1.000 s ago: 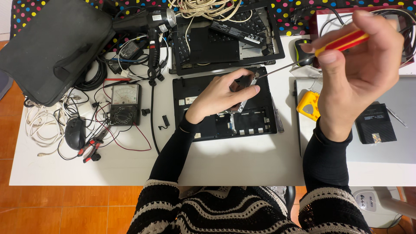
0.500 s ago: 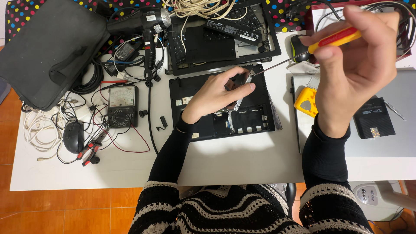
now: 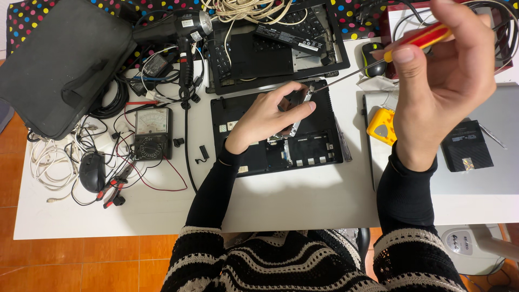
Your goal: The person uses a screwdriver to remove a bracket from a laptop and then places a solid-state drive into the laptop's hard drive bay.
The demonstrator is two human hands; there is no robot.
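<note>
My right hand [image 3: 443, 81] is raised near the camera and grips a red-and-yellow screwdriver [image 3: 419, 39], whose thin shaft slants down-left to its tip by the top edge of the opened black laptop base [image 3: 303, 151]. My left hand [image 3: 267, 116] rests on that base and pinches a small metal-edged part [image 3: 296, 104] between thumb and fingers, right beside the screwdriver tip. The base lies on the white table [image 3: 281, 200] in front of me.
A laptop keyboard frame [image 3: 254, 54] with cables lies behind the base. To the left are a black bag [image 3: 59, 59], a heat gun [image 3: 173, 27], an analog multimeter [image 3: 153, 132], a mouse [image 3: 92, 172] and tangled wires. On the right are a yellow tape measure [image 3: 381, 125], a grey laptop lid [image 3: 497, 146] and a black drive [image 3: 466, 145].
My right hand with the screwdriver has lifted slightly and the view has shifted a little. My left hand stays on the part in the laptop base.
</note>
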